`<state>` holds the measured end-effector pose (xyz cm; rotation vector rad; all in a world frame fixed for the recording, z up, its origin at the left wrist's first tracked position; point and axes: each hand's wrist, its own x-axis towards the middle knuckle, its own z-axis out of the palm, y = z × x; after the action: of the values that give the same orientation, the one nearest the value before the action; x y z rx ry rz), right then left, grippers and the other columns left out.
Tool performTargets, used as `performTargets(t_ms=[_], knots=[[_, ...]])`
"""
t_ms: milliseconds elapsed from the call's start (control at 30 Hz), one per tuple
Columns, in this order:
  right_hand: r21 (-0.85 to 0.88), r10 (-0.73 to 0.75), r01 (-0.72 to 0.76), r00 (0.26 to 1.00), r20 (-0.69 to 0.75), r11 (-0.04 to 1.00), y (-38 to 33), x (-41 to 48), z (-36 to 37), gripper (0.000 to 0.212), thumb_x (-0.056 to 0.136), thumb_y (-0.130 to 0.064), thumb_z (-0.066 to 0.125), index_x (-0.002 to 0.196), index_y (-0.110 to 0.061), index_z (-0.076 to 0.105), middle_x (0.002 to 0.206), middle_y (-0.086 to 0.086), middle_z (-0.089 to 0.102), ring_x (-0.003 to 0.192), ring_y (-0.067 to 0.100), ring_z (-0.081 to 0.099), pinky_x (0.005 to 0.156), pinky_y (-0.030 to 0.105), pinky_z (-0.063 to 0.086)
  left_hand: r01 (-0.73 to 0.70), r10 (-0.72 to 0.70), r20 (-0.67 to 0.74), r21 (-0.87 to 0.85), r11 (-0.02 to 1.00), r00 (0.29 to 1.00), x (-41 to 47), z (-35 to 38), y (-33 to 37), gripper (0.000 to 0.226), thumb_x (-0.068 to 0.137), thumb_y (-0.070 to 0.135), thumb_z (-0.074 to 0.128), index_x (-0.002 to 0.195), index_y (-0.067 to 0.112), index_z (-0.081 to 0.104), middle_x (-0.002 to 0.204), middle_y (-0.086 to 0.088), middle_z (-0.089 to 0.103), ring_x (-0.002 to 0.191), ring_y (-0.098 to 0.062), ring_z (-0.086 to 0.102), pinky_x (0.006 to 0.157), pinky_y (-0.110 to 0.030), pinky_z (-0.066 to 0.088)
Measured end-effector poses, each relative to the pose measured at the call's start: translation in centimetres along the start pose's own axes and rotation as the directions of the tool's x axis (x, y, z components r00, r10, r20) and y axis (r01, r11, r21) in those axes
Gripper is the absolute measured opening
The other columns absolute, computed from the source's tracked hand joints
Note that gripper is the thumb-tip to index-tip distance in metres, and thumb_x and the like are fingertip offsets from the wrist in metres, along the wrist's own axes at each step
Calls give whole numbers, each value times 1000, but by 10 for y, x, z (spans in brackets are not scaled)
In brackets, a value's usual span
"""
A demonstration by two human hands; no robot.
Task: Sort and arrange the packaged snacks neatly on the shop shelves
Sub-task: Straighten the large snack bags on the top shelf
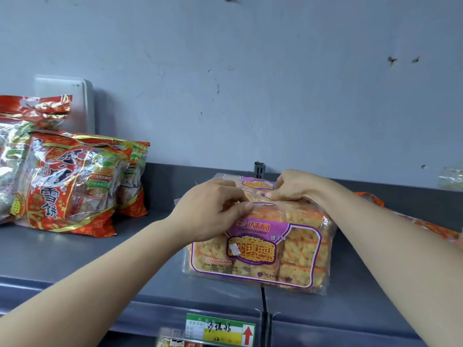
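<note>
grey shelf, red snack bags, purple-labelled pack

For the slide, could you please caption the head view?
Both hands, left and right, hold a purple-labelled snack pack on the grey shelf.

Both arms extended; left hand, right hand fingers pinched.

Two clear purple-labelled packs of yellow puffed-rice bars, one behind other. At least three red-and-gold crinkled snack bags, left. One orange packet, right edge. One green-yellow shelf price tag. Two bare hands.
</note>
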<state>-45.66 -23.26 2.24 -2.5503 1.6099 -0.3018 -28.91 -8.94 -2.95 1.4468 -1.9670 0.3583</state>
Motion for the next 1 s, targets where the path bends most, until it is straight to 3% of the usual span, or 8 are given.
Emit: performTargets(t_ms=[167, 333, 400, 533, 667, 800, 900, 1000], knots=[[119, 20, -28, 997, 68, 992, 6, 0, -4, 60, 76, -53, 71, 123, -17, 57, 137, 5, 50, 123, 24, 47, 101, 37, 42, -2, 2, -4, -7, 1000, 1000, -1, 0, -1, 57, 82, 65, 31, 92, 25, 71, 84, 11, 60, 86, -9, 55, 74, -38, 48], [305, 78, -117, 987, 138, 945, 12, -2, -2, 112, 67, -55, 77, 150, -8, 18, 154, 11, 27, 137, 30, 35, 105, 40, 40, 4, -5, -10, -37, 999, 1000, -2, 1, 1, 43, 84, 59, 41, 90, 28, 71, 83, 12, 59, 85, -8, 55, 74, -38, 48], [238, 89, -128, 982, 169, 963, 11, -3, -6, 115, 67, -59, 74, 150, -5, 15, 154, 12, 27, 137, 31, 36, 102, 37, 39, 10, -11, -9, -39, 999, 1000, -2, 1, 1, 41, 84, 57, 44, 89, 28, 71, 82, 12, 59, 84, -7, 54, 74, -37, 48], [17, 106, -111, 977, 183, 994, 7, -10, -9, 106, 61, -78, 61, 138, -6, 44, 141, 11, 48, 113, 26, 51, 87, 31, 41, 6, -7, -14, -59, 998, 1000, -4, 0, -1, 47, 79, 63, 41, 89, 29, 71, 81, 11, 59, 84, -5, 54, 74, -36, 47], [-139, 63, -62, 998, 5, 988, 10, -12, -3, 123, 32, -94, 47, 127, -16, 49, 132, 8, 40, 123, 27, 34, 99, 43, 36, -21, 20, -20, -68, 997, 1000, -8, -2, 1, 40, 82, 61, 48, 91, 30, 72, 82, 11, 59, 82, -5, 54, 73, -33, 48], [287, -54, 68, 997, -55, 955, 19, -19, -6, 72, 55, -63, 78, 102, -13, 56, 102, 2, 61, 86, 17, 58, 65, 29, 44, -72, 72, 8, -29, 997, 997, -11, -10, 6, 45, 82, 62, 45, 95, 28, 70, 86, 10, 58, 79, -4, 53, 69, -28, 46], [380, -125, 184, 977, -175, 906, 29, -18, -8, 34, 70, -32, 83, 83, -13, 57, 86, 2, 61, 76, 16, 55, 61, 27, 42, -242, 249, -19, 175, 954, 968, -19, -12, 8, 46, 88, 57, 39, 97, 23, 68, 86, 7, 57, 78, -10, 53, 65, -25, 41], [374, -203, 333, 916, -346, 866, 28, -19, -13, 25, 76, -14, 78, 68, -15, 54, 77, 3, 61, 76, 20, 56, 69, 31, 45, -320, 376, -99, 358, 877, 921, -26, -4, 13, 45, 97, 48, 32, 90, 16, 63, 83, 2, 58, 75, -21, 56, 65, -30, 44]])
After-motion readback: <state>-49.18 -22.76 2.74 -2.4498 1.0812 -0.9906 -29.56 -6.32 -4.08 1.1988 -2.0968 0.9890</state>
